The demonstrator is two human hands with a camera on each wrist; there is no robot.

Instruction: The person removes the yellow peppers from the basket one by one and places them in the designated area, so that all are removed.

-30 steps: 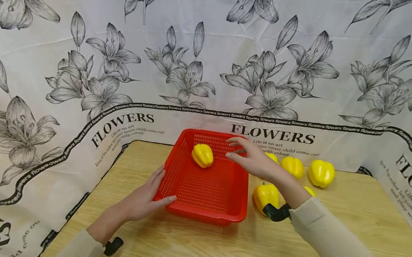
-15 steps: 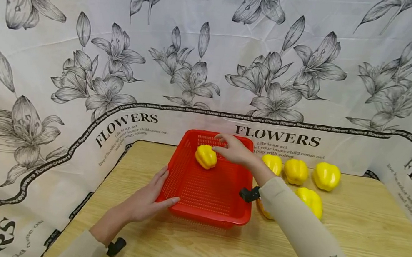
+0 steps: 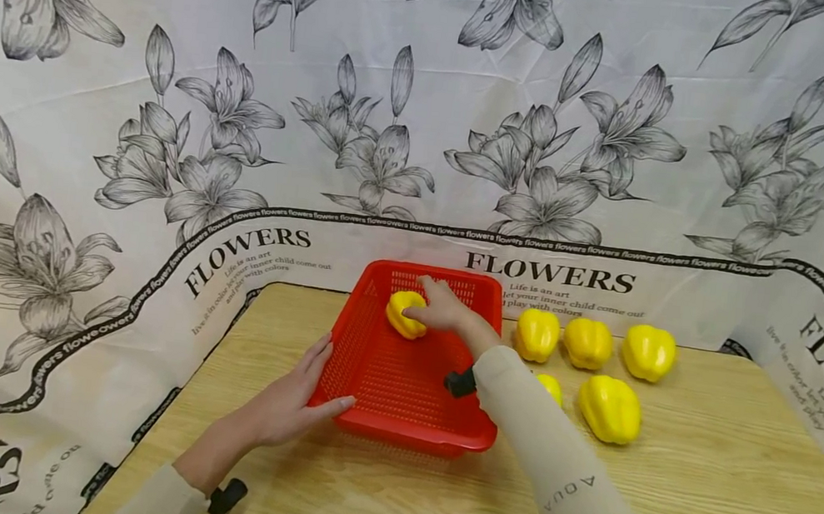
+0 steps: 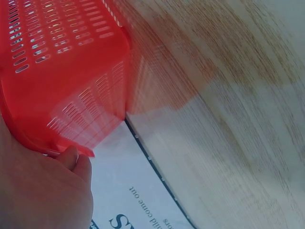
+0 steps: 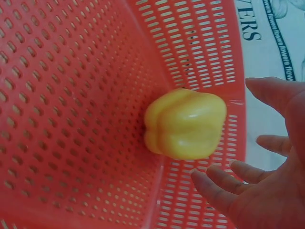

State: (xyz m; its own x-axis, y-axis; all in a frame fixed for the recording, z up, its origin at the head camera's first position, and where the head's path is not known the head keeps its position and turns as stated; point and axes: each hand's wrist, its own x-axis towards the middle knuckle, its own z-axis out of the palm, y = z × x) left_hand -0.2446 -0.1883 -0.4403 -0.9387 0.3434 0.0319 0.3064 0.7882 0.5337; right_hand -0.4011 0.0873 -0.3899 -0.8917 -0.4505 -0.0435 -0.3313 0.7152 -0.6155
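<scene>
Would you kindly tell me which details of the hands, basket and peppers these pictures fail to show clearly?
- Head view: the right hand covers part of the yellow bell pepper in the red perforated plastic basket; contact cannot be told.
- Head view: the beige sleeve hides most of one yellow pepper on the wooden table.
- Left wrist view: the left hand is cut off by the frame edge; the basket is blurred.

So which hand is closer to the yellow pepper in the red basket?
Right. The right hand reaches into the basket, open fingers right beside the pepper. The left hand rests on the basket's near left edge, farther away.
</scene>
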